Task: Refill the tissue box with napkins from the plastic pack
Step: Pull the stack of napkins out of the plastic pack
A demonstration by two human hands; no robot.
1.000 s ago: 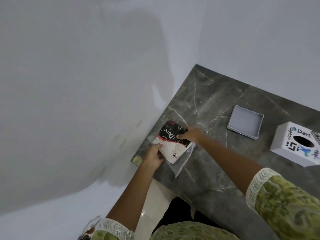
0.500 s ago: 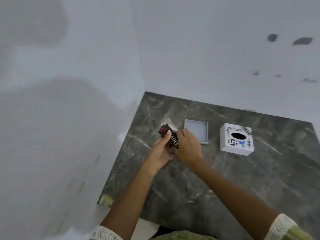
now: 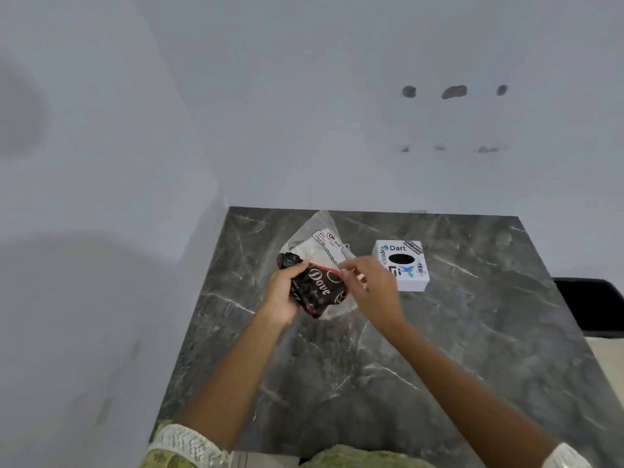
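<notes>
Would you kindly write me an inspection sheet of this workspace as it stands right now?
Surface: dark marble countertop with pale veins, set in a wall corner.
Job's things: plastic napkin pack, black Dove print, held above the counter; white tissue box, stickered, oval slot dark, standing to its right.
Clutter: nothing seen.
Grippers: left hand grips the pack's lower end; right hand pinches the clear plastic at its side.
Cables: nothing seen.
Surroundings: pale wall with dark marks; dark object past the counter's right edge.
</notes>
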